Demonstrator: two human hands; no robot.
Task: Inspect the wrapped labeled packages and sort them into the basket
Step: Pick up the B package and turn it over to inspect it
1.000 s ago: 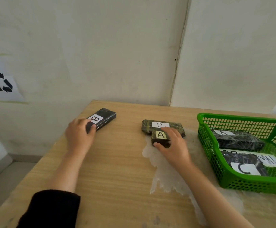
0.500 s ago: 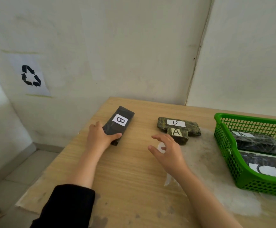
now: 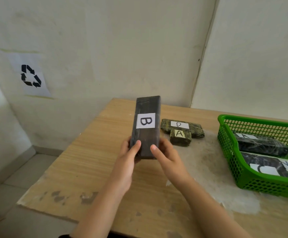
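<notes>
A long dark wrapped package labelled B (image 3: 146, 134) is held upright above the table, label facing me. My left hand (image 3: 128, 155) and my right hand (image 3: 165, 155) both grip its lower end, thumbs on the front face. On the table behind lie a flat greenish package labelled D (image 3: 191, 128) and a small package labelled A (image 3: 180, 137) touching its front edge. The green plastic basket (image 3: 232, 162) at the right holds two dark wrapped packages, one labelled A (image 3: 260, 146) at the back and one labelled C (image 3: 266, 166) in front.
The wooden table (image 3: 97, 169) stands in a wall corner, its left edge dropping to a tiled floor. A whitish worn patch (image 3: 205, 162) spreads between the packages and the basket. A recycling sign (image 3: 31, 76) is taped to the left wall.
My left hand lifted the B package off the table and stood it upright. My right hand left the A package and joined the grip on B.
</notes>
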